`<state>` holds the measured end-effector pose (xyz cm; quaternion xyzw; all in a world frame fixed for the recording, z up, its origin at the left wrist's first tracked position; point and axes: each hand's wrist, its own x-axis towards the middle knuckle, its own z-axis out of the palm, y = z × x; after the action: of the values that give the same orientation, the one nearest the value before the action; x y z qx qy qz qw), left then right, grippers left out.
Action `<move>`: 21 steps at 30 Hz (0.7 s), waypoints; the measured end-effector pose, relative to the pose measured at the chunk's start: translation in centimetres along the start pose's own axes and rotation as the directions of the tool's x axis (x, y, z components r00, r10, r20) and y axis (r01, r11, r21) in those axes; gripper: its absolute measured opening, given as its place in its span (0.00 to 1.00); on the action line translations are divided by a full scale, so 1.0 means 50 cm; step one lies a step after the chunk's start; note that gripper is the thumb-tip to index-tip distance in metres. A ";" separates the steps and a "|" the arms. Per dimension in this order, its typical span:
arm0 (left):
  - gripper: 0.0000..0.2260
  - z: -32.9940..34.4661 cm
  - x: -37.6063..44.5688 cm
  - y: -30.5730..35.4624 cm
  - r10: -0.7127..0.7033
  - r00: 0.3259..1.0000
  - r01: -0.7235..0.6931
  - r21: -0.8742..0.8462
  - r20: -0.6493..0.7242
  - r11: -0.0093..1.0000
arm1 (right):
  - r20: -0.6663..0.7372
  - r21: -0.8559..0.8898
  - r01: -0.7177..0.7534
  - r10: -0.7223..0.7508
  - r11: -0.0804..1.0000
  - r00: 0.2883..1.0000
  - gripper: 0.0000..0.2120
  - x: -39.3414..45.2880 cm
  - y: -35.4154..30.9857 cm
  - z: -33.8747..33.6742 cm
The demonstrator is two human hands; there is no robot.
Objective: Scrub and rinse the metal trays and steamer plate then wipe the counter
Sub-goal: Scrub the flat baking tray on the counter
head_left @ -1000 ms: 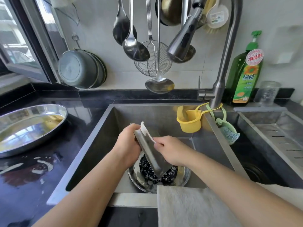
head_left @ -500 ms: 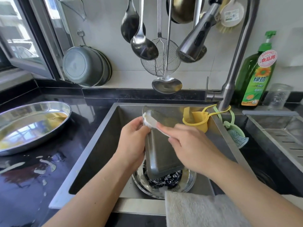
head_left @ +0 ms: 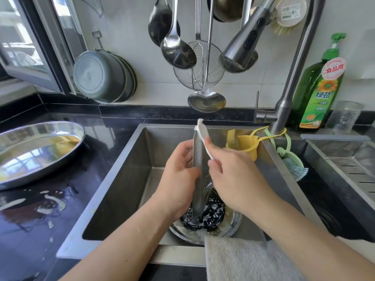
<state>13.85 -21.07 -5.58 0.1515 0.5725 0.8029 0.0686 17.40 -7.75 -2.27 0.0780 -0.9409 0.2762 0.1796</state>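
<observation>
Over the sink [head_left: 121, 179] my left hand [head_left: 178, 173] grips a small rectangular metal tray [head_left: 199, 179], held on edge and nearly vertical. My right hand [head_left: 233, 175] pinches a white scrub pad [head_left: 203, 134] against the tray's upper right side. Below them a round metal bowl [head_left: 233, 226] sits at the sink bottom with a black perforated steamer plate [head_left: 213, 211] inside, flecked with foam. A large oval metal tray [head_left: 40, 151] holding yellowish liquid rests on the black counter [head_left: 30, 230] at the left.
The faucet head [head_left: 241, 47] hangs above the sink, no water running. Ladles and a wire skimmer [head_left: 199, 63] hang on the wall. A green detergent bottle [head_left: 318, 92] and glass [head_left: 345, 116] stand back right. A yellow cup [head_left: 247, 147] hangs inside; a grey towel [head_left: 239, 258] drapes the front edge.
The tray has turned from showing its flat face to standing edge-on and has risen. The white pad has moved up along its top edge with my right hand.
</observation>
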 end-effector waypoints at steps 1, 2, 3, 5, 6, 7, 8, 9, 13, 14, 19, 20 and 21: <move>0.27 -0.002 0.000 0.000 0.005 1.000 -0.005 -0.022 -0.018 1.000 | 0.012 0.035 0.012 -0.012 0.999 1.000 0.25 -0.009 -0.006 0.001; 0.27 -0.004 0.002 0.002 0.005 0.999 -0.007 -0.057 -0.037 0.998 | 0.031 0.058 0.024 -0.026 0.998 0.999 0.25 -0.017 -0.014 0.005; 0.26 -0.005 0.004 0.003 0.005 0.999 -0.009 -0.091 -0.044 0.996 | 0.054 0.064 0.039 -0.043 0.997 0.998 0.25 -0.023 -0.023 0.009; 0.25 -0.005 0.007 0.003 0.020 1.000 -0.022 -0.125 -0.012 0.992 | 0.056 0.053 0.064 -0.067 0.997 0.996 0.26 -0.016 -0.031 0.017; 0.26 -0.003 0.007 0.002 0.027 1.000 -0.025 -0.132 0.014 0.991 | 0.034 0.045 0.064 -0.065 0.997 0.997 0.26 -0.005 -0.028 0.018; 0.26 0.000 0.005 0.002 0.028 0.999 -0.023 -0.136 0.038 0.991 | 0.007 0.041 0.055 -0.055 0.998 0.998 0.26 0.006 -0.021 0.017; 0.27 0.004 0.004 0.002 0.022 0.998 -0.014 -0.132 0.053 0.991 | -0.022 0.039 0.045 -0.044 0.998 0.999 0.26 0.015 -0.015 0.015; 0.28 0.008 0.003 0.002 0.014 0.998 -0.005 -0.130 0.065 0.992 | -0.043 0.041 0.035 -0.033 0.999 0.999 0.26 0.018 -0.011 0.014; 0.29 -0.001 0.007 0.006 -0.016 0.999 0.025 -0.209 0.041 0.978 | 0.075 0.103 0.010 -0.018 0.995 0.997 0.25 -0.015 -0.010 0.020; 0.29 -0.007 0.010 0.009 -0.018 0.999 0.024 -0.237 0.029 0.971 | 0.128 0.126 -0.001 -0.015 0.992 0.992 0.25 -0.025 -0.011 0.022; 0.34 0.002 0.011 0.005 -0.046 0.991 0.072 -0.213 0.123 0.974 | 0.025 0.068 0.036 -0.038 0.997 0.999 0.26 0.015 0.001 0.023; 0.36 0.007 0.009 0.000 -0.059 0.988 0.088 -0.200 0.145 0.976 | -0.006 0.064 0.027 -0.027 0.998 1.000 0.26 0.023 0.004 0.023; 0.37 0.011 0.008 -0.004 -0.070 0.985 0.101 -0.199 0.158 0.975 | -0.012 0.072 0.017 -0.016 0.997 1.000 0.26 0.025 0.006 0.024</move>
<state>13.62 -20.40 -5.52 0.1787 0.4854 0.8405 0.1613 15.81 -8.21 -2.85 0.0907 -0.9286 0.3091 0.1841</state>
